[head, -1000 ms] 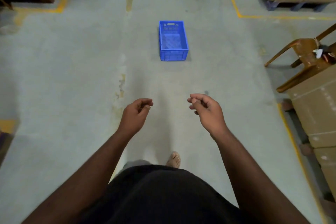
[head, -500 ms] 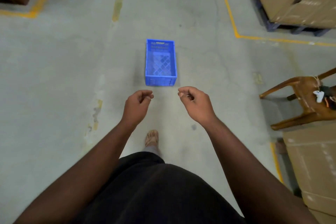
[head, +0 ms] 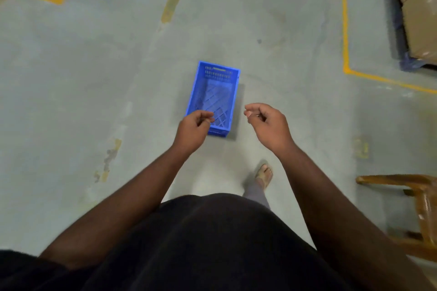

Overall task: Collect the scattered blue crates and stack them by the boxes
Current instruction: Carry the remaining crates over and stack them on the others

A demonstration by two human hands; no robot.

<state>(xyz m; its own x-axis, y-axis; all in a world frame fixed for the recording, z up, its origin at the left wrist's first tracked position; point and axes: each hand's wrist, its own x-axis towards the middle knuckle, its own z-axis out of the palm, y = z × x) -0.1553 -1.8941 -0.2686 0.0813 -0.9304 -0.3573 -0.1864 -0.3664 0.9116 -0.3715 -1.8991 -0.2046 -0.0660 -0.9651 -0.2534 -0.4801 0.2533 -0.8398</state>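
Both hands hang loosely curled and hold nothing: the left hand (head: 192,131) overlaps the near corner of the blue crate (head: 214,97) on the floor (head: 94,78), the right hand (head: 268,125) just beside it.
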